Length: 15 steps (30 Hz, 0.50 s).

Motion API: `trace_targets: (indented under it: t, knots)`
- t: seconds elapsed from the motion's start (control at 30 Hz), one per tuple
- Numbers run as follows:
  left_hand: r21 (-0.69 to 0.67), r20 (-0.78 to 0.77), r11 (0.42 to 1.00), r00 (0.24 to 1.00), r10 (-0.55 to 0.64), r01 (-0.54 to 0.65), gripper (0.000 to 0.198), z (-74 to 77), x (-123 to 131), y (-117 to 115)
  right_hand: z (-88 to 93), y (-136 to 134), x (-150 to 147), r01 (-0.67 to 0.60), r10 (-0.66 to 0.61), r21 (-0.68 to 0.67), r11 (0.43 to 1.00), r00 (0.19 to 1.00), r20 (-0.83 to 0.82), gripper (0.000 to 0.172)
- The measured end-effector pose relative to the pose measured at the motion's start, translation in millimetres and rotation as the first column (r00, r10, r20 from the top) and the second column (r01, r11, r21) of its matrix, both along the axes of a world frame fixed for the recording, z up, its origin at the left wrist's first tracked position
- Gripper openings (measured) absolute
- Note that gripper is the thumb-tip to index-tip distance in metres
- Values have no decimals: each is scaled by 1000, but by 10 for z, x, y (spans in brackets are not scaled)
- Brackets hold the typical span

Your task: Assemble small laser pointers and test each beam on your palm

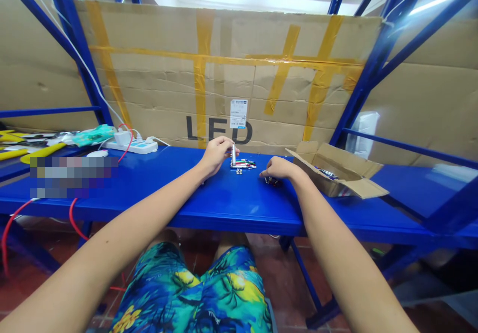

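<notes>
My left hand (217,156) is closed around a slim silver tube (234,155), held upright over the table. Just beside it lies a small stack of slim metallic pieces (246,164) in red, green and silver. A few tiny shiny metal bits (239,171) sit in front of that stack. To the right, my right hand (279,166) reaches down with fingers bent together at a small dark cluster with metallic glints (272,180). Its fingertips are partly hidden, and what they pinch is too small to name.
An open cardboard box (338,173) with slim pieces inside stands right of my right hand. At the left are a white power strip (136,146), a red cable (127,150) and yellow-handled tools (43,153). A cardboard sheet (157,84) backs the blue table (224,201).
</notes>
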State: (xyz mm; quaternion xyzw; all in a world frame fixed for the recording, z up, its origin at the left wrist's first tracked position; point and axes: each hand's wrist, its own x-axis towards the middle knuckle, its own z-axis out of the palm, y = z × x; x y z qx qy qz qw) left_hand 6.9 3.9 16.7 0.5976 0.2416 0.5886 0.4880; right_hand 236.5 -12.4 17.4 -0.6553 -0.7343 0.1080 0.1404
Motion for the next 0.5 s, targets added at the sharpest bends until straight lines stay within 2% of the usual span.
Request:
trace_targets:
  t: [0.2, 0.27, 0.33, 0.4, 0.43, 0.5]
  knots:
    - [-34, -92, 996, 993, 74, -77, 13, 15, 6, -15, -59, 5, -70, -25, 23, -40, 999, 999, -43, 18]
    - [-20, -171, 996, 982, 79, -84, 11, -8, 18, -36, -51, -28, -110, -68, 64, -44, 997, 994, -85, 12]
    - [36, -290, 997, 953, 82, -75, 10, -40, 32, -65, -24, -72, -151, -166, 159, -17, 986, 967, -199, 10]
    - [139, -408, 990, 909, 87, -33, 13, -73, 49, -101, 13, -120, -190, -294, 275, 22, 956, 862, -425, 10]
    - [185, -451, 983, 889, 75, 11, 15, -87, 58, -119, 32, -143, -206, -349, 306, 31, 937, 772, -556, 10]
    - [223, -496, 968, 868, 14, 111, 19, -106, 73, -149, 61, -181, -232, -422, 290, 18, 906, 591, -752, 9]
